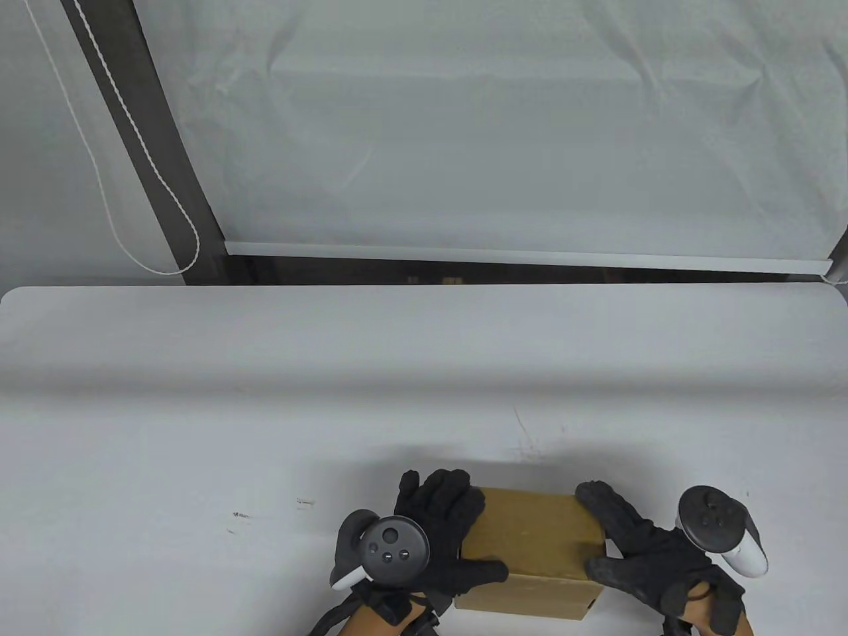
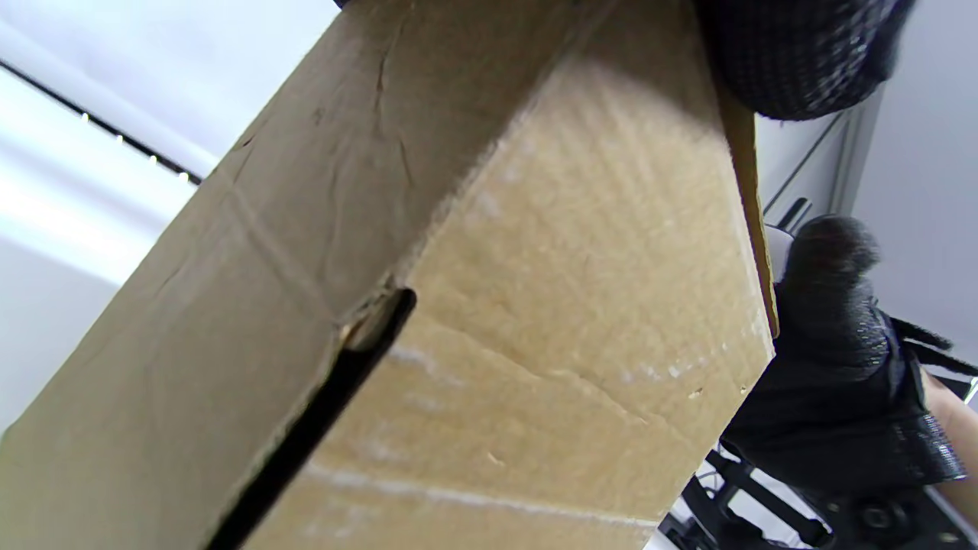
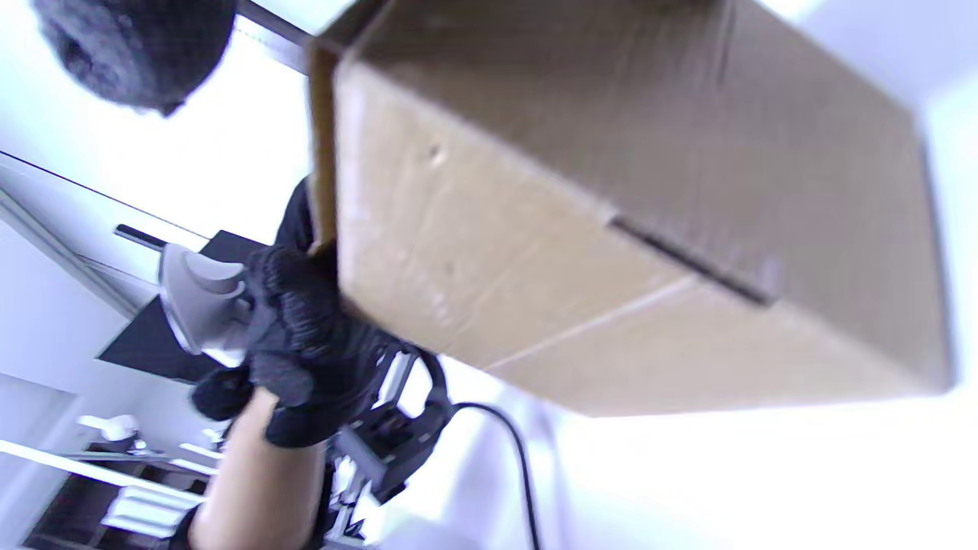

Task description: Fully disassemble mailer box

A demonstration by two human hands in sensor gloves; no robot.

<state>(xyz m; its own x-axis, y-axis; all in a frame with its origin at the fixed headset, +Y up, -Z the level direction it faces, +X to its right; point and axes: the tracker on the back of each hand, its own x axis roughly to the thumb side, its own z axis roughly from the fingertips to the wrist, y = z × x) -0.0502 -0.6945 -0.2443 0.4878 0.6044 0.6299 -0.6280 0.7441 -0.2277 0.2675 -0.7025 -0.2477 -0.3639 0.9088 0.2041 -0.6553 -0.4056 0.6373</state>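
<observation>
A: From above, where does the mailer box [image 1: 533, 550] sit?

B: At the near edge of the white table [image 1: 265, 411], between the two gloved hands, lid closed. The left hand [image 1: 437, 536] wraps its left end: fingers lie over the top near the far corner, and the thumb reaches across the near top edge. The right hand [image 1: 636, 553] grips the right end the same way, fingers up the side, thumb on the near corner.

A: So both hands hold it?

B: Yes, each one grips an end of the box.

A: What do the wrist cameras add?

B: The left wrist view looks along the box [image 2: 489, 321] from close by and shows a dark slot [image 2: 321, 412] at a fold in the cardboard, hidden from above. The right hand [image 2: 840, 382] shows past the far edge. The right wrist view, somewhat blurred, shows another narrow slit [image 3: 688, 260] along a fold of the box [image 3: 581, 214], with the left hand [image 3: 306, 344] at its far end.

A: And the table view alone?

B: A tracker [image 1: 394, 546] on the left hand and another tracker [image 1: 719, 527] on the right.
</observation>
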